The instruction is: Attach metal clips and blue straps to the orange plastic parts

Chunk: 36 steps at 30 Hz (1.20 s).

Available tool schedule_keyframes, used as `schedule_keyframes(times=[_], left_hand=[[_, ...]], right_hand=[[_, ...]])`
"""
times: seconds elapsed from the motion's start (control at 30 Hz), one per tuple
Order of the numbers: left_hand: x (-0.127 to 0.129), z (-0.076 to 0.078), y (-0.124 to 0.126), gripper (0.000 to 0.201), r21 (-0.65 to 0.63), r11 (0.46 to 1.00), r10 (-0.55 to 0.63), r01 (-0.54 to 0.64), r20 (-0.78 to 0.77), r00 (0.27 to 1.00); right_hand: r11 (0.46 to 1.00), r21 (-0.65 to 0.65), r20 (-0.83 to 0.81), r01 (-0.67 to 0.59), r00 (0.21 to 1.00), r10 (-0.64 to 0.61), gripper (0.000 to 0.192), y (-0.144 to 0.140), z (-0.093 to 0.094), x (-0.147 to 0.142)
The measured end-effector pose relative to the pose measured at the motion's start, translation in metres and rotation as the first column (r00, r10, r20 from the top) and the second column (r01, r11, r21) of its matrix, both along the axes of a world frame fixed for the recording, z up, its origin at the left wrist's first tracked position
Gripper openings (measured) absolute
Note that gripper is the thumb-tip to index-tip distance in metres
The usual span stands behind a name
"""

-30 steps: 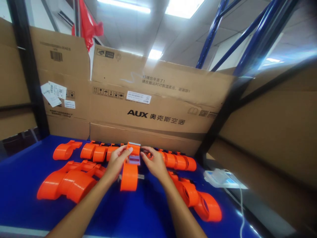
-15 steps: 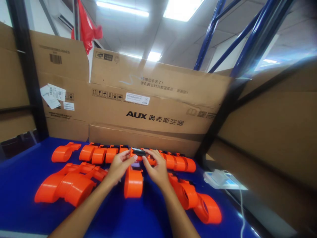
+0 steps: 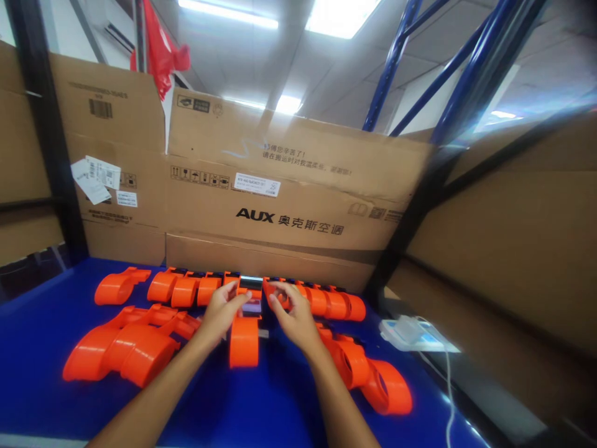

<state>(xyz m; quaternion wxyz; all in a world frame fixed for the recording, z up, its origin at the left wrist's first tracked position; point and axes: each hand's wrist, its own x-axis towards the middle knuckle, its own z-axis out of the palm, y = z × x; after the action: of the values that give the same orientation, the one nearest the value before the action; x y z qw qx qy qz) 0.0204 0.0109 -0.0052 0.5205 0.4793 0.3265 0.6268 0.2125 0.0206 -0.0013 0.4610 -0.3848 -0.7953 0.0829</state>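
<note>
Holding an orange plastic tape dispenser (image 3: 244, 339) upright on the blue table (image 3: 37, 348), both hands pinched at its top.

Left hand (image 3: 219, 314) and right hand (image 3: 291, 317) gripped the head end (fingers narrow), just in front of a row of orange dispensers (image 3: 321, 302) along the cardboard boxes (image 3: 289, 186).

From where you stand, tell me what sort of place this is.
Likely a warehouse or small assembly workshop. Flattened cardboard cartons wall off a blue worktable, blue steel racking rises behind, and many identical orange plastic parts lie in rows where the left hand and right hand work on one.
</note>
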Motion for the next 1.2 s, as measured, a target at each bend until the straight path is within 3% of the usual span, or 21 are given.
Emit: schedule_keyframes(times=[0.13, 0.33, 0.53, 0.77, 0.93, 1.2], left_hand=[[-0.007, 0.001, 0.002, 0.031, -0.046, 0.999, 0.024, -0.022, 0.044, 0.999], [-0.016, 0.000, 0.006, 0.037, -0.118, 0.993, 0.033, -0.024, 0.071, 0.997], [-0.011, 0.001, 0.003, 0.036, -0.087, 0.996, -0.006, 0.008, 0.032, 0.999], [-0.009, 0.002, 0.002, 0.033, -0.078, 0.997, 0.028, -0.028, 0.005, 1.000], [-0.008, 0.002, 0.002, 0.034, -0.067, 0.998, -0.006, 0.007, 0.013, 1.000], [-0.009, 0.000, 0.004, 0.040, -0.057, 0.998, 0.032, -0.034, -0.033, 0.999]], right_hand=[[0.996, -0.093, 0.373, 0.017, 0.928, 0.019, 0.006, -0.001, -0.011, 0.009], [0.976, -0.150, 0.568, 0.156, 0.822, -0.044, 0.015, -0.001, -0.021, 0.009], [0.964, -0.184, 0.603, 0.192, 0.796, -0.043, 0.020, 0.003, -0.023, 0.006], [0.952, -0.118, 0.570, 0.283, 0.804, -0.169, 0.019, 0.003, -0.029, -0.004], [0.967, -0.072, 0.567, 0.244, 0.808, -0.162, 0.014, -0.001, -0.033, -0.009], [0.969, -0.095, 0.567, 0.228, 0.812, -0.136, 0.016, -0.005, -0.033, -0.011]])
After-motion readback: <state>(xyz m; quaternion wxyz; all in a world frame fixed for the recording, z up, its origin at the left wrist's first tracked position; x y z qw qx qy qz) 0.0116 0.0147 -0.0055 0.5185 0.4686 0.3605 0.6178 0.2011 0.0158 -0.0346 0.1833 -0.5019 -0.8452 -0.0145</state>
